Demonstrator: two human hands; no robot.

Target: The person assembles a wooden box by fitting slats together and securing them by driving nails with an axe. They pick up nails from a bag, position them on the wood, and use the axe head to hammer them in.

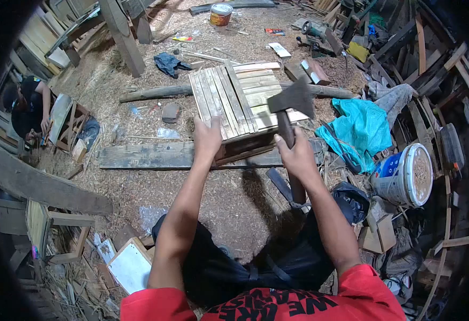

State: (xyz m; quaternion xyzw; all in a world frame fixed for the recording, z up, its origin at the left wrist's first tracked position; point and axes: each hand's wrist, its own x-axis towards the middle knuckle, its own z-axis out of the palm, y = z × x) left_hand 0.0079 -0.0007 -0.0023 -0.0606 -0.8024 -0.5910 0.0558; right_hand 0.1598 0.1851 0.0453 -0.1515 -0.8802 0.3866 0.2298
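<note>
My right hand [297, 155] is wrapped round the handle of an axe [292, 100], gripping it partway along, with the broad dark metal head up near the crate's right side. The rest of the handle runs down below the hand. In front of me a slatted wooden crate [213, 99] rests across a log and a plank. My left hand [208, 138] grips its near left corner, thumb on top; the other fingers are partly hidden. Pale slats cover the crate's top, and a dark gap shows under its near edge.
A long plank [149, 155] and a log [157, 93] lie crosswise. To the right are a teal tarp [360, 128] and a white bucket [403, 175]. Another person [28, 107] crouches at the far left by a small wooden frame. Wood shavings cover the ground; scrap wood is piled on the right.
</note>
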